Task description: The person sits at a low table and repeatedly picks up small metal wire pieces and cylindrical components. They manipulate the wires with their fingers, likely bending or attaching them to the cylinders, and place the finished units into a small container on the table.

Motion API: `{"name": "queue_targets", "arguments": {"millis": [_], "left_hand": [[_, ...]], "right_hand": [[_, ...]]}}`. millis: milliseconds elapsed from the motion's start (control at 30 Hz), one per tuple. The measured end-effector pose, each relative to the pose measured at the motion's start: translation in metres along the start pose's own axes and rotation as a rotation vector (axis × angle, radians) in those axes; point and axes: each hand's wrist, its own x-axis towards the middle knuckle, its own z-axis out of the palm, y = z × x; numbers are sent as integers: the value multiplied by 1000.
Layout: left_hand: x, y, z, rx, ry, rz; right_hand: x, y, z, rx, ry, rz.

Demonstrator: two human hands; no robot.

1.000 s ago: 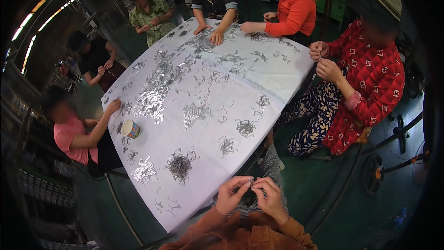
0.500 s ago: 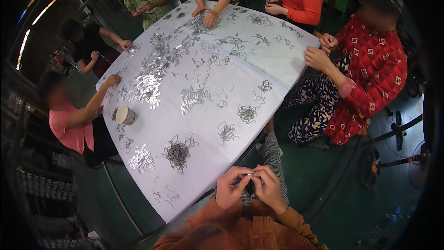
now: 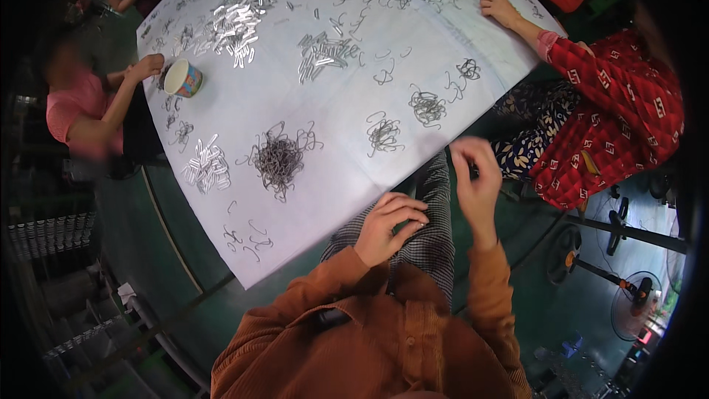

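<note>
My left hand [image 3: 390,227] is over my lap by the table's near edge, thumb and fingers pinched on a small silver metal piece [image 3: 422,224], mostly hidden. To its right, my right hand [image 3: 477,176] is raised past the table edge with fingers curled. Motion smears its fingertips, so whether anything is between them cannot be made out. Closest to it on the table lie a pile of thin bent wire hooks [image 3: 427,107] and another small hook pile [image 3: 384,134]. A larger, darker heap of wire hooks [image 3: 278,162] lies left of these.
Flat silver metal strips [image 3: 207,166] lie in a pile on the white table [image 3: 317,210], with more strips [image 3: 323,55] farther back. A paper cup [image 3: 183,78] stands at the left. Co-workers sit around, one in a red patterned jacket [image 3: 591,114] close on the right. A fan [image 3: 636,304] stands behind.
My hands have parted: the right moved up and right toward the table edge, the left stayed over my lap. The view shifted nearer. The red-jacketed person's hand now reaches onto the table.
</note>
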Motion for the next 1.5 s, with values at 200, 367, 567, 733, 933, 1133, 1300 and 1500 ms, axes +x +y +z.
{"name": "queue_targets", "arguments": {"millis": [200,367,567,733,933,1133,1300,1500], "left_hand": [[-1,-43,-1,54,-9,-23],[-2,-53,-1,-11,6,-41],[-1,-51,-5,-73,13,-62],[0,-52,-6,-87,14,-64],[1,-52,-4,-82,-41,-88],[9,-43,-7,-32,-47,-119],[4,-33,-2,-75,10,-191],[2,-16,12,-173,97,-279]], "right_hand": [[112,64,82,-134,-259,-29],[163,98,121,-325,-505,-93],[181,97,132,-490,-707,41],[172,103,136,-536,-685,-81],[141,92,143,-281,-685,-64],[134,89,152,-198,-585,-121],[122,53,116,48,-404,25],[1,5,16,571,-364,482]]}}
